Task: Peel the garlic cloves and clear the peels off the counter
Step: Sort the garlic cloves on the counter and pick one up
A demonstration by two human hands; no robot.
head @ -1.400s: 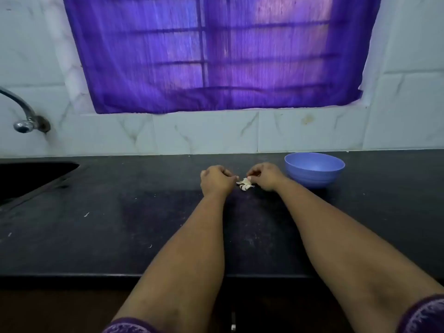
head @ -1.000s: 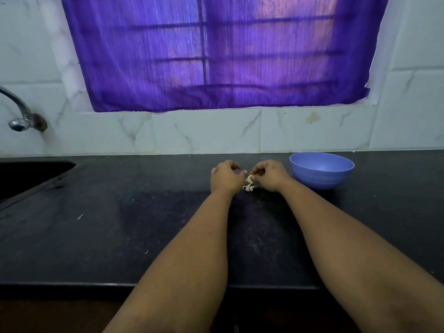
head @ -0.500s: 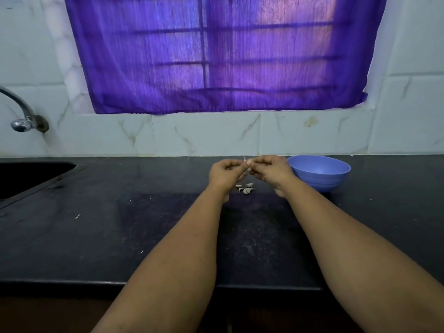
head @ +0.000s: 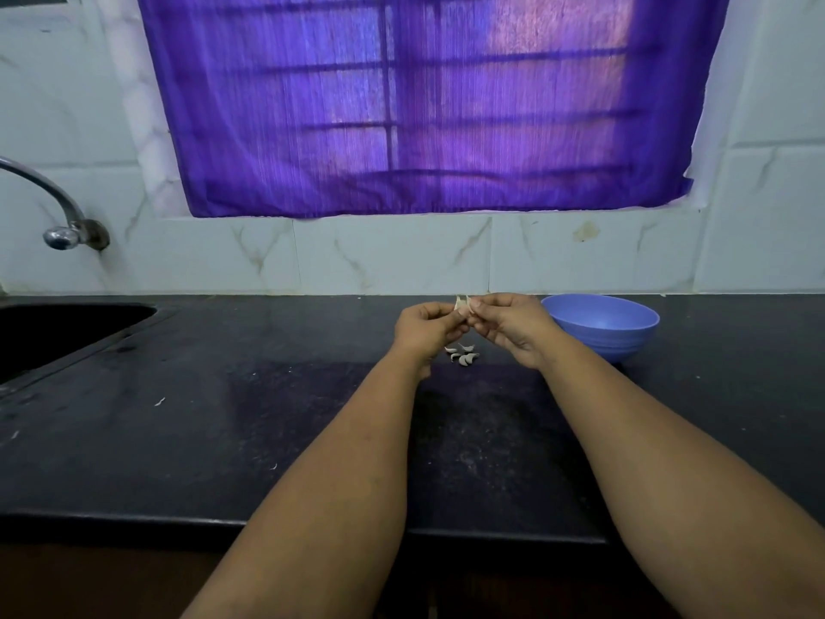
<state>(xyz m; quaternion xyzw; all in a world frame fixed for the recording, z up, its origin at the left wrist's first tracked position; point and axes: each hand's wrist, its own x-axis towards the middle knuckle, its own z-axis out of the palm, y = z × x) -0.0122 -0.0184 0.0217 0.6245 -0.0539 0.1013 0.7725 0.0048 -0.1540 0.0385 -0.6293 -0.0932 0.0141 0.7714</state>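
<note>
Over the dark table (head: 178,440), left hand (head: 426,326) and right hand (head: 509,323) just lifted one clove (head: 462,304), pinching it, peeling's started, rest of the cloves (head: 463,354) below.

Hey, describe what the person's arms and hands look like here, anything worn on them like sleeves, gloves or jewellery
Both forearms are bare up to the bottom edge of the picture; no sleeve shows in this frame. The left hand and the right hand wear no gloves. No watch or bangle shows on either wrist. The fingers are too small here to tell whether there are any rings.
</note>
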